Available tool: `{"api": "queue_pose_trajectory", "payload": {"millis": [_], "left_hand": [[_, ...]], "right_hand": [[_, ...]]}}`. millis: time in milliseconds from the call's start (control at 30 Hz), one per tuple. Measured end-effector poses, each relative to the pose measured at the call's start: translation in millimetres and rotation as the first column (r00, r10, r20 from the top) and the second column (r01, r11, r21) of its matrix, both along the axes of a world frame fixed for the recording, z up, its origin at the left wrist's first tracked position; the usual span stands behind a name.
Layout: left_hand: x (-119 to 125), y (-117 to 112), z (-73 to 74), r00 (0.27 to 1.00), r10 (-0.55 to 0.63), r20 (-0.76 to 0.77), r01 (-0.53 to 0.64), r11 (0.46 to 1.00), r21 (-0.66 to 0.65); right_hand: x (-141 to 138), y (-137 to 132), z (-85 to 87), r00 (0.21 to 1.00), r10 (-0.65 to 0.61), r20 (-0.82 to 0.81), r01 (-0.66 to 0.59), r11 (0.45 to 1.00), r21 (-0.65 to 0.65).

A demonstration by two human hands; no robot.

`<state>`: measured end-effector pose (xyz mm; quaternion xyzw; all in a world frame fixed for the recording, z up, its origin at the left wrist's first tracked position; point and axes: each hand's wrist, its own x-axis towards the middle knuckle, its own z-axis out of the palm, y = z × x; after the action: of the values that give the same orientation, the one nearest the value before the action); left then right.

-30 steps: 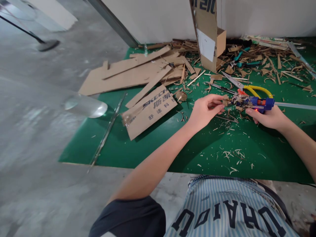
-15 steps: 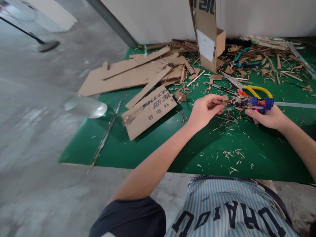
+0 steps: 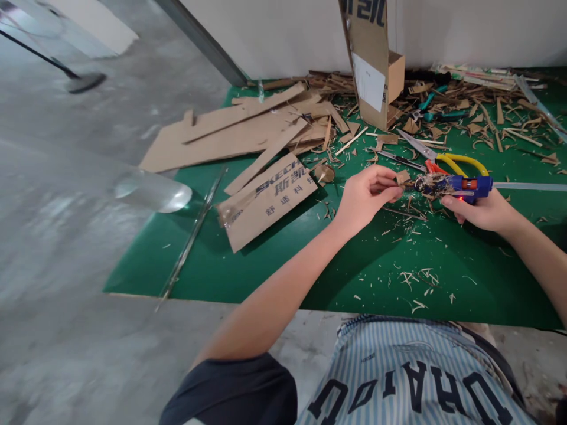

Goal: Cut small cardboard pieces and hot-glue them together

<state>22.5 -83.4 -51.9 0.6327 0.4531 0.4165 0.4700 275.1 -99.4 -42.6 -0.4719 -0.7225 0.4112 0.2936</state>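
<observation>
My right hand [image 3: 481, 209] is wrapped round a blue glue gun [image 3: 476, 186] with a small red light glowing on it. A long pale glue stick [image 3: 527, 186] runs out of its back end. Cardboard shreds cling to the front of the gun, which points left. My left hand [image 3: 367, 195] pinches a small piece of cardboard [image 3: 402, 177] right at the nozzle; whether the two touch I cannot tell. Just behind the gun lie yellow-handled scissors [image 3: 463, 162] and a utility knife [image 3: 401, 158]. Under my left fingertips a thin dark rod [image 3: 405, 213] lies on the green table [image 3: 345, 283].
A printed cardboard piece [image 3: 270, 203] and long cardboard strips [image 3: 239, 127] lie to the left. A tall cardboard form [image 3: 367, 71] stands at the back amid scraps and teal-handled pliers [image 3: 432, 100]. A clear bottle [image 3: 153, 190] is at the table's left edge.
The small cardboard piece in my left fingers has shifted and tilted slightly, showing more of its face. Both hands stay almost in place, the glue gun still in my right hand.
</observation>
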Motion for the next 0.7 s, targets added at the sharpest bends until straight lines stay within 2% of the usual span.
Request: {"api": "queue_pose_trajectory", "payload": {"millis": [333,700], "left_hand": [[-2.1,0.1,-5.5,1.000,0.014,0.002,-0.014,0.999,0.038],[-0.2,-1.0,-3.3,1.000,0.010,-0.026,-0.008,0.997,0.071]], "right_hand": [[0.6,0.3,0.1,0.999,0.029,-0.016,-0.029,1.000,-0.005],[1.2,1.0,-1.2,0.998,0.053,-0.018,-0.053,0.998,0.019]]}}
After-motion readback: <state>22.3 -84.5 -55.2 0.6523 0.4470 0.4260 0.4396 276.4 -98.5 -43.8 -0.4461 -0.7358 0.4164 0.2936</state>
